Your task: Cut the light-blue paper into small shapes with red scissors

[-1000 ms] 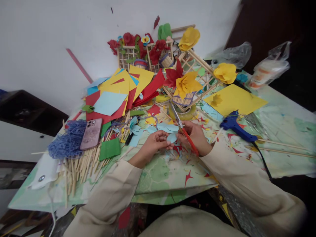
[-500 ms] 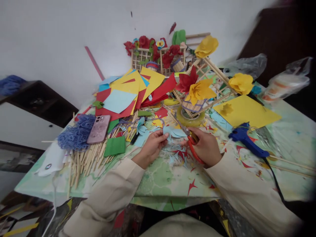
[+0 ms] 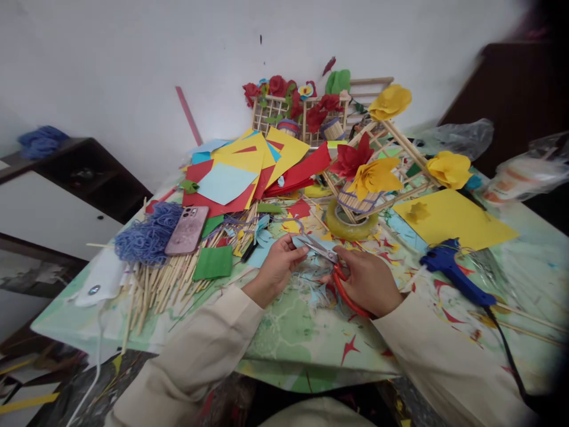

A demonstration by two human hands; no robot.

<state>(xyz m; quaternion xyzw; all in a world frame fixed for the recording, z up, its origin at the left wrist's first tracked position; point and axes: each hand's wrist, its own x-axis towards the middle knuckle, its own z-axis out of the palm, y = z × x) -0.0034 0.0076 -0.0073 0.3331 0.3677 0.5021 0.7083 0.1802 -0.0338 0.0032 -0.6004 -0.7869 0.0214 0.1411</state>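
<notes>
My left hand (image 3: 278, 267) pinches a small light blue paper piece (image 3: 299, 242) just above the table. My right hand (image 3: 368, 279) grips red-handled scissors (image 3: 331, 264); their metal blades point left and meet the blue paper beside my left fingers. Light blue and red paper scraps (image 3: 317, 290) lie under and between both hands on the green patterned table cover (image 3: 284, 320).
A stack of red, yellow and blue paper sheets (image 3: 242, 172), a pink phone (image 3: 187, 229), blue yarn (image 3: 146, 234), wooden sticks (image 3: 155, 284), a green felt square (image 3: 213, 263), a tape roll (image 3: 351, 224), paper flowers on wooden frames (image 3: 373, 172), a yellow sheet (image 3: 453, 216) and a blue glue gun (image 3: 453, 274) crowd the table.
The scissors have swung from pointing up and away to pointing left across the blue paper. My view has shifted, so the whole table sits further right and lower.
</notes>
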